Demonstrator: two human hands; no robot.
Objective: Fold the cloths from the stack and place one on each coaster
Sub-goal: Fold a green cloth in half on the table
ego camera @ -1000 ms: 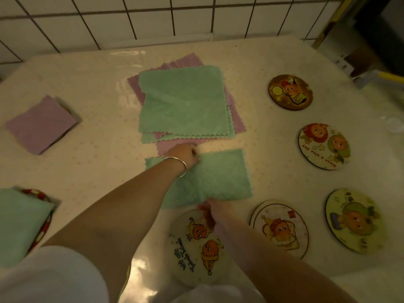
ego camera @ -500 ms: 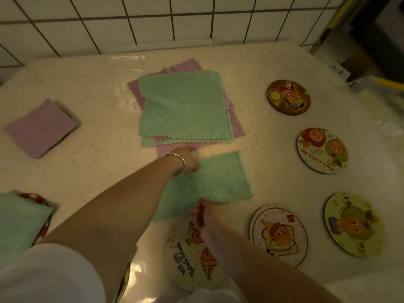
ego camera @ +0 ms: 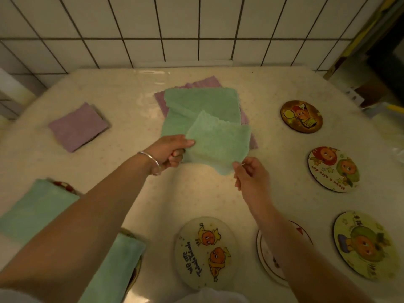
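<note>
A folded green cloth [ego camera: 218, 143] hangs lifted above the table, in front of the stack of green and purple cloths [ego camera: 203, 101]. My left hand [ego camera: 168, 152] grips its left edge, and my right hand [ego camera: 249, 173] pinches its lower right corner. Bare round cartoon coasters lie near me [ego camera: 205, 252], under my right forearm [ego camera: 269, 259], and along the right side [ego camera: 301, 117] [ego camera: 333, 169] [ego camera: 365, 246]. On the left, a folded purple cloth [ego camera: 78, 127] and two folded green cloths [ego camera: 35, 208] [ego camera: 111, 267] lie over coasters that are mostly hidden.
The table [ego camera: 207, 193] has a pale dotted cover and ends at a white tiled wall [ego camera: 175, 29] at the back. Dark clutter and a yellow-handled item [ego camera: 393, 108] sit past the table's right edge.
The green cloth lay flat on the table with my hands at its edges; now both hands have lifted it off the table, folded smaller. The camera has tilted up.
</note>
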